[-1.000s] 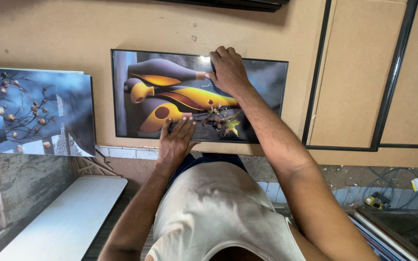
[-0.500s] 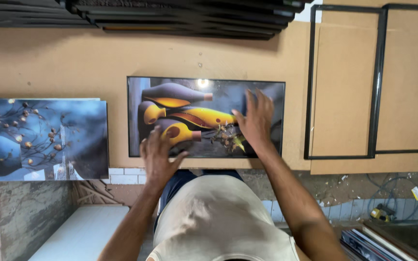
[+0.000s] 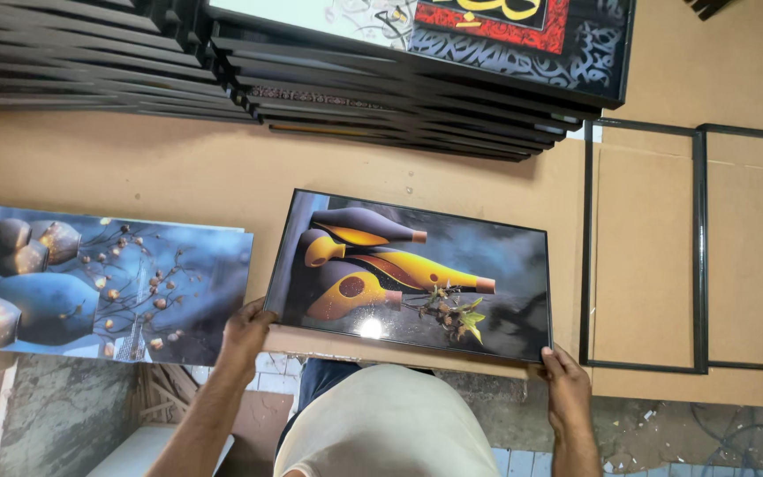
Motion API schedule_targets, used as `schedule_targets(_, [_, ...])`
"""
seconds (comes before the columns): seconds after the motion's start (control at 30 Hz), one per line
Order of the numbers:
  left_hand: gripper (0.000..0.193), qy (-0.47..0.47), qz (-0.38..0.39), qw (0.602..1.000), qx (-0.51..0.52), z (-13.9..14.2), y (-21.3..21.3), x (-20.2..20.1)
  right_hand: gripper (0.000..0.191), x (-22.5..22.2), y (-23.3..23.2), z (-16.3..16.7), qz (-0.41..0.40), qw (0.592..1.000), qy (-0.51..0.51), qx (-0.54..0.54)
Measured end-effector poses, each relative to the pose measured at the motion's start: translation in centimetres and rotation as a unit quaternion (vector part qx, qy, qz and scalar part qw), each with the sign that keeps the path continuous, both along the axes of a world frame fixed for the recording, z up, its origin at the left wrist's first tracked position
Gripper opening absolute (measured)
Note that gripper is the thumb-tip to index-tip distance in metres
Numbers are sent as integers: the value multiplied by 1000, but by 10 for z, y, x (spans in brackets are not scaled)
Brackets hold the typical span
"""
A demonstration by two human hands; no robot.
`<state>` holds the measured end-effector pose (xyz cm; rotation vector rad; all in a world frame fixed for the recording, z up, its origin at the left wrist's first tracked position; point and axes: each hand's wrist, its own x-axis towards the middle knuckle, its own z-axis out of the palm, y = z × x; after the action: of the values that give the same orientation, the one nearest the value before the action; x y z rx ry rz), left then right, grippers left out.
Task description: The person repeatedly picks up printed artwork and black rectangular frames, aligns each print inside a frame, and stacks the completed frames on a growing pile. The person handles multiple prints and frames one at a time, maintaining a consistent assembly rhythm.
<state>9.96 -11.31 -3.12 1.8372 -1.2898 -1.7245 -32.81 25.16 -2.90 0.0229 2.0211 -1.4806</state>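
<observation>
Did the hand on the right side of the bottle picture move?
Yes. The right hand was lying flat on the bottle picture, up near its top edge. It has slid down to the picture's bottom right corner and grips it there.

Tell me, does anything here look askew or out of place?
The glossy yellow-vase picture sits tilted on the brown board table, its near edge overhanging; left hand and right hand grip its near corners. Nothing looks damaged.

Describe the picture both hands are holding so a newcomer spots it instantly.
On the brown worktable, below the stack of black frames, lies a glossy print held at its near corners by the left hand and right hand. Unlike the blue print beside it, it shows orange-yellow bottles on grey.
</observation>
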Motion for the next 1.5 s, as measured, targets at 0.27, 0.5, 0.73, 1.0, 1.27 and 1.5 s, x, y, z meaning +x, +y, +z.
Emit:
schedule_targets(0.27, [46,289,111,951,0,138,-38,2,44,28,1,85,-94,963,-82,-239])
schedule_targets(0.5, [45,420,77,897,-115,240,-111,-51,51,-35,-81,211,8,928,107,-357])
schedule_targets(0.73, [30,495,197,844,-56,255,-242,-153,35,-152,-260,271,122,899,176,-382])
schedule_targets(1.0, [33,418,246,870,-87,216,-297,-198,30,-207,-345,223,138,917,135,-349])
schedule_targets(1.27, [42,387,246,881,-115,219,-288,-204,33,-202,-356,223,131,928,138,-320])
schedule_targets(1.5, [27,401,201,888,-101,199,-257,-175,38,-199,-311,200,48,953,230,-192])
